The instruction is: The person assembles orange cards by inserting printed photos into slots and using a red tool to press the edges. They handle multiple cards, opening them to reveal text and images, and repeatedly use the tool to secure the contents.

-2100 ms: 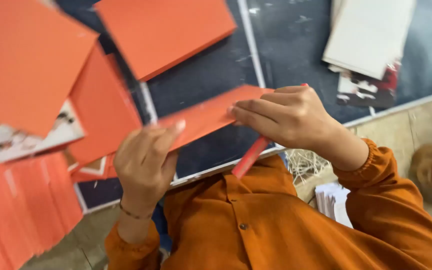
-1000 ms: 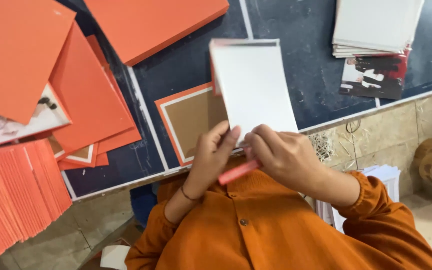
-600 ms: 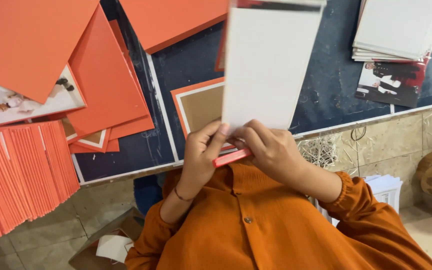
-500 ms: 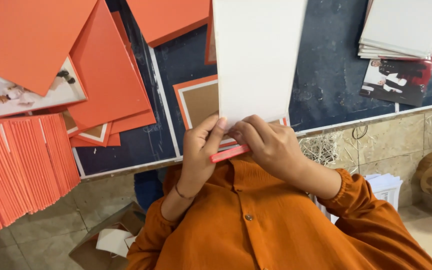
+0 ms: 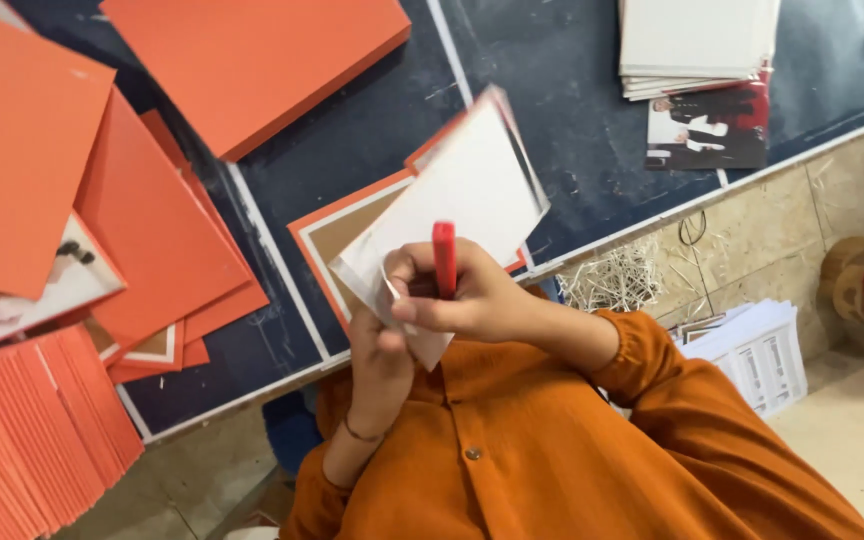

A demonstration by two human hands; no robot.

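Dark tabletop (image 5: 592,130) fills the far half of the view, marked off with pale lines. On its far left lies a big slab of orange sheets (image 5: 252,55), with more loose orange cards (image 5: 152,230) fanned out on the left, one of them partly covering a printed photo card (image 5: 12,300). Down at the near left stands a tight row of orange cards on edge (image 5: 32,430). Far right, a neat stack of white cards (image 5: 697,40) sits on top of a dark red photo print (image 5: 712,130).

Centre of the tabletop: a brown board with an orange border (image 5: 342,235), lying flat just behind the hands. In front of it, held up and tilted, is the white card (image 5: 462,195), blurred, its near corner pinched between both hands.

The left hand (image 5: 377,350) is under the card's near edge, grip clenched on it. The right hand (image 5: 457,295) is curled over the same corner, grip closed on the card and on a red stick (image 5: 444,258) that stands upright between its fingers.

Near right, on the floor, a small pile of printed white sheets (image 5: 752,350), with loose straw (image 5: 612,280) just beyond.
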